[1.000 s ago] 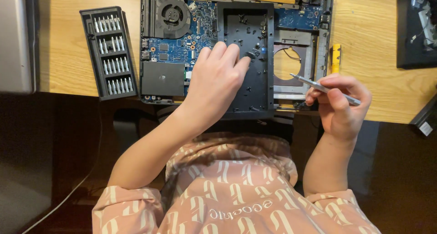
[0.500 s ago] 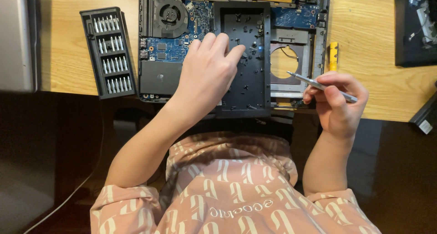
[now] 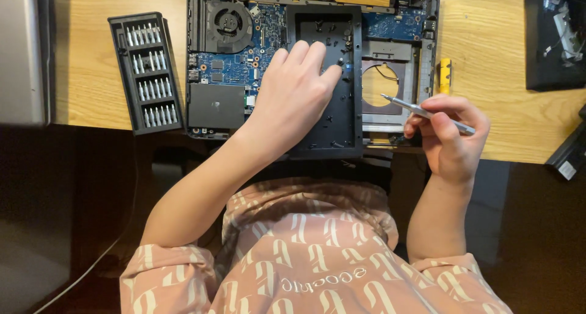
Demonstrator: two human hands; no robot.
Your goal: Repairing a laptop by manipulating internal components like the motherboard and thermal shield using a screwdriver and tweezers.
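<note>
Light wooden desk [image 3: 494,76], opened laptop with blue circuit board [image 3: 244,51] on top. Left hand [image 3: 293,100] flat, fingers spread on rectangular black plastic panel [image 3: 342,125] over the laptop. Right hand [image 3: 452,137] pinching slim silver metal screwdriver [image 3: 427,114] beside it. Black bit case [image 3: 146,73] at left.

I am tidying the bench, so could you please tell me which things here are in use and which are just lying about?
In use:
- opened laptop, circuit board and fan exposed
- black panel under the left hand
- slim screwdriver in the right hand

Lying about:
- bit case, left of the laptop
- dark part at the desk's right edge
- grey device at far left
</note>
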